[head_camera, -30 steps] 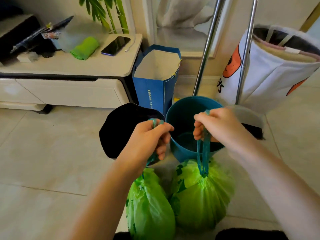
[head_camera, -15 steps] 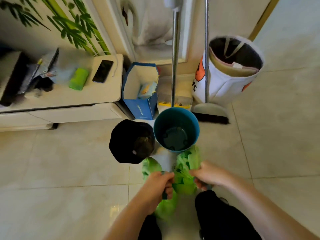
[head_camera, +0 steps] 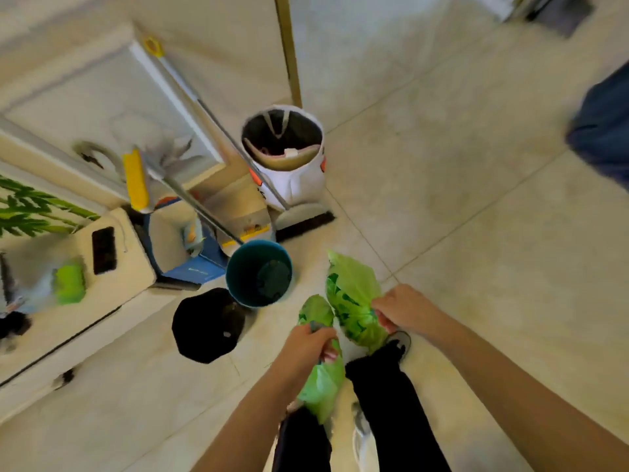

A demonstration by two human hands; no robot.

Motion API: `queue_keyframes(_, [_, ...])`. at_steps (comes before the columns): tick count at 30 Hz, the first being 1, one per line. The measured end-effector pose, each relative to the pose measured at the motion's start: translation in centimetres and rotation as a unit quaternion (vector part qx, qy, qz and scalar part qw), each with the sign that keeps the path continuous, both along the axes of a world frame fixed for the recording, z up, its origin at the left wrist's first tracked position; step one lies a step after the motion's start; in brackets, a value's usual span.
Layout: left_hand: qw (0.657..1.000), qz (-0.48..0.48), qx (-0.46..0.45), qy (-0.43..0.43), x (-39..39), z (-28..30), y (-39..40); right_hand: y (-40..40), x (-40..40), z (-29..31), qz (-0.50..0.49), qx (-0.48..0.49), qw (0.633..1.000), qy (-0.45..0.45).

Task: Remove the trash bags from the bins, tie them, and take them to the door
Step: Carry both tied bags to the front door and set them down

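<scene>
While both green bags hang clear of the floor point(head_camera: 476, 233), left bag point(head_camera: 323, 379) clenched in left grip point(head_camera: 306, 349), right bag point(head_camera: 354, 301) clenched in right grip point(head_camera: 401, 310), teal bin point(head_camera: 238, 277) left bare.

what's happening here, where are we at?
A person is standing and carrying two green trash bags. The left hand grips one bag by its top, the right hand grips the other bag. Both bags are out of the bins: the teal bin stands unlined on the floor, the black bin beside it. The view is blurred, so the knots can't be checked.
</scene>
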State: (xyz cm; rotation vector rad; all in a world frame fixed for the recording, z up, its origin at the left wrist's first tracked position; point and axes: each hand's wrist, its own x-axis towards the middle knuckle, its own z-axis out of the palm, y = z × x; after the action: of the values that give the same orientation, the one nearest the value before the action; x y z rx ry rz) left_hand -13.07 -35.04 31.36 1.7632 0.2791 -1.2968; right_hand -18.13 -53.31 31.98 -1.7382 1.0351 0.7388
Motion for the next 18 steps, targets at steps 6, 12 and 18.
queue_keyframes(6, [0.977,-0.178,0.072,-0.092,-1.4,5.8,-10.5,-7.9,-6.4,6.2,-0.156,0.017,0.986,-0.051])
queue_keyframes(12, [0.952,-0.225,0.061,-0.199,-3.9,8.2,-20.5,-13.8,-12.0,9.0,-0.268,0.026,0.956,-0.117])
queue_keyframes(18, [0.936,-0.249,-0.032,-0.245,-5.9,10.0,-29.8,-20.6,-16.3,10.2,-0.409,-0.031,0.901,-0.14])
